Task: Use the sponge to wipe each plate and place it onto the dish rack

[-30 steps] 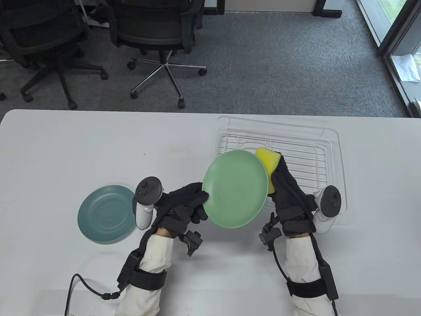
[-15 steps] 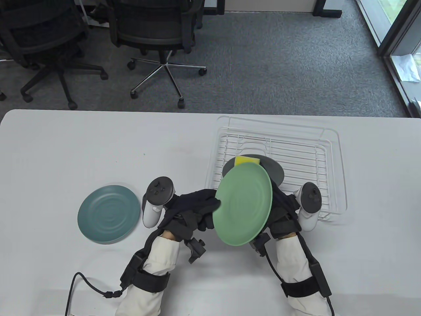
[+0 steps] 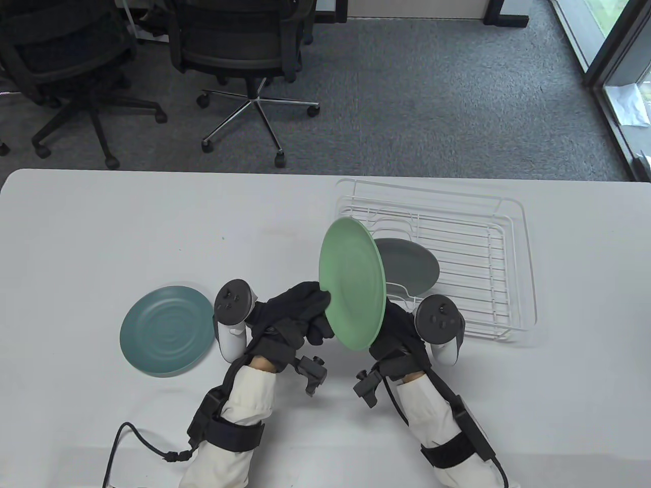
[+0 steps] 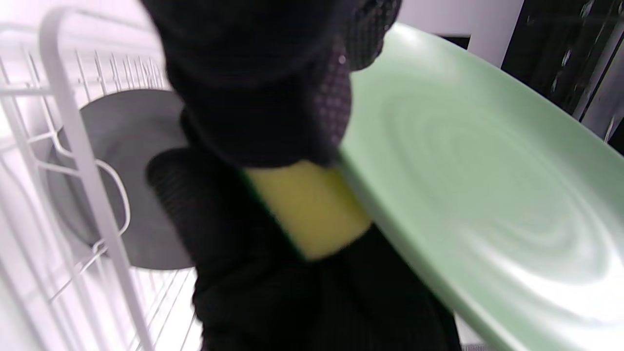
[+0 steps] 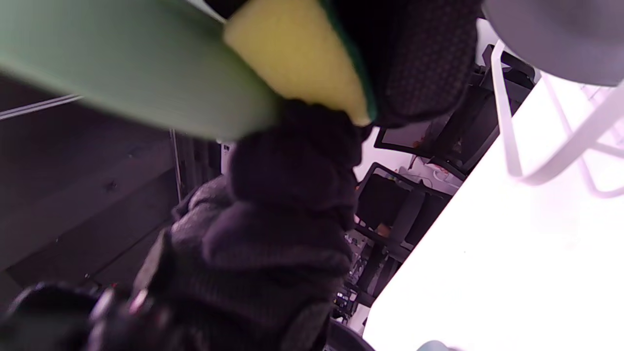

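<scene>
A light green plate (image 3: 352,282) is held up on edge at the dish rack's near left corner. My left hand (image 3: 316,305) grips its lower left rim, seen close in the left wrist view (image 4: 273,73). My right hand (image 3: 395,329) is behind the plate and holds a yellow sponge (image 4: 307,209) against its back side. The plate hides the sponge in the table view; the right wrist view shows the sponge (image 5: 297,53) pressed to the plate (image 5: 122,63). A grey plate (image 3: 409,264) lies in the white wire dish rack (image 3: 508,244). A teal plate (image 3: 168,330) lies flat on the table.
The rack fills the table's right half, with the grey plate in its near left part. A black cable (image 3: 137,442) trails by the left forearm. Office chairs (image 3: 244,46) stand on the carpet beyond the far edge.
The green plate has tipped from facing up to standing on edge. My right hand with the sponge slid from the plate's far rim back behind its lower part, uncovering the grey plate.
</scene>
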A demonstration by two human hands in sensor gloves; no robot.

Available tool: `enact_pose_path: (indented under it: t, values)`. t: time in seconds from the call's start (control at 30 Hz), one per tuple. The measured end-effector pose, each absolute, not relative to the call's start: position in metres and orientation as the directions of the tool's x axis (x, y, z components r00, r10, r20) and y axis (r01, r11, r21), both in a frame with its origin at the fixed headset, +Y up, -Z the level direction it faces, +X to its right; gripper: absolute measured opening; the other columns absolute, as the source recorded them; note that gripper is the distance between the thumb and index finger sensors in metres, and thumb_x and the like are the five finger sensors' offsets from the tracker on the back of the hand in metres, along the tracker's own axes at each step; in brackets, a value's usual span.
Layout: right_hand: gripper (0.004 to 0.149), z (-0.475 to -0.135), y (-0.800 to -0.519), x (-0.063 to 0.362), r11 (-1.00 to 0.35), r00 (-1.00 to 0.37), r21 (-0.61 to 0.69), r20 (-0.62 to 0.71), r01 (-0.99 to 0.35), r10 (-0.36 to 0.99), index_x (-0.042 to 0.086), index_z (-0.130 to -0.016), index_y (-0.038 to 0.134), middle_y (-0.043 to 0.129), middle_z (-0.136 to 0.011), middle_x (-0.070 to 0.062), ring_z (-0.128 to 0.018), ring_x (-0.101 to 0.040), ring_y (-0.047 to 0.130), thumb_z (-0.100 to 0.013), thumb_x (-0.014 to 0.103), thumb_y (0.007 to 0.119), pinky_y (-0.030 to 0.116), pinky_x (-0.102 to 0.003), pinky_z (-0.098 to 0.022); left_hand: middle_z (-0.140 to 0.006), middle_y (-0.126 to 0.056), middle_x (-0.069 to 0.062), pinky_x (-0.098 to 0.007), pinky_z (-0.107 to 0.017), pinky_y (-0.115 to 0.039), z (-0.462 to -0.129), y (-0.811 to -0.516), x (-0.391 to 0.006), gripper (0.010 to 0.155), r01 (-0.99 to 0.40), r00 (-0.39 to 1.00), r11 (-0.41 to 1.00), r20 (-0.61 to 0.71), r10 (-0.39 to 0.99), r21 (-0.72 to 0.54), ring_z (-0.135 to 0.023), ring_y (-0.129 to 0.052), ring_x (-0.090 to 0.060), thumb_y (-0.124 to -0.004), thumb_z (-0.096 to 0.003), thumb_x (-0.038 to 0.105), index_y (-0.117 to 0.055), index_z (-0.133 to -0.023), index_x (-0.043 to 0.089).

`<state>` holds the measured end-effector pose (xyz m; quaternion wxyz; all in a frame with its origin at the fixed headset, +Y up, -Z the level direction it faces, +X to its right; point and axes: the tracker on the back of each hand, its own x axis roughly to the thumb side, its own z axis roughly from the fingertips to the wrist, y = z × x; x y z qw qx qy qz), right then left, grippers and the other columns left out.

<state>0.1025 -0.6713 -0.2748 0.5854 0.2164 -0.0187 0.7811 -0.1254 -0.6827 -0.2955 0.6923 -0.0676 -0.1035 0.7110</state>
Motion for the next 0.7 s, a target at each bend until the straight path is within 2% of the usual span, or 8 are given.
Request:
enact_pose_path:
  t: [0.3, 0.47, 0.7]
  values:
    - [0.063, -0.266, -0.659, 0.103, -0.148, -0.048, 0.368, 0.268, -0.918, 0.962, -0.016, -0.111, 0.029, 0.072, -0.089, -0.043, -0.065, -0.044, 0.089, -0.069, 0.025, 0.048, 0.086, -0.040, -0.048, -0.053, -0.103, -0.014, -0.001, -0.011, -0.097, -0.298, -0.685, -0.150, 0.043, -0.997, -0.049, -0.045, 0.064, 0.997, -0.066, -0.026, -0.110, -0.010, -0.074, -0.0549, 0.024, -0.086, -0.082, -0.007]
    - [0.063, -0.255, -0.642, 0.110, -0.246, -0.170, 0.240, 0.300, -0.939, 0.939, -0.018, -0.110, 0.030, 0.072, -0.087, -0.045, -0.063, -0.046, 0.090, -0.068, 0.025, 0.050, 0.086, -0.040, -0.046, -0.052, -0.103, -0.014, -0.001, -0.010, -0.096, -0.300, -0.689, -0.154, 0.044, -0.999, 0.018, 0.019, 0.059, 0.998, -0.028, -0.027, -0.110, -0.010, -0.075, -0.0553, 0.024, -0.086, -0.081, -0.009]
    - [0.062, -0.241, -0.619, 0.129, -0.381, -0.365, -0.047, 0.411, -0.924, 0.835, -0.011, -0.112, 0.032, 0.070, -0.090, -0.045, -0.066, -0.048, 0.088, -0.068, 0.027, 0.052, 0.085, -0.043, -0.048, -0.050, -0.102, -0.016, -0.004, -0.009, -0.094, -0.302, -0.691, -0.150, 0.044, -0.991, 0.133, 0.135, 0.066, 0.989, -0.024, -0.025, -0.109, -0.011, -0.075, -0.0552, 0.023, -0.086, -0.080, -0.012]
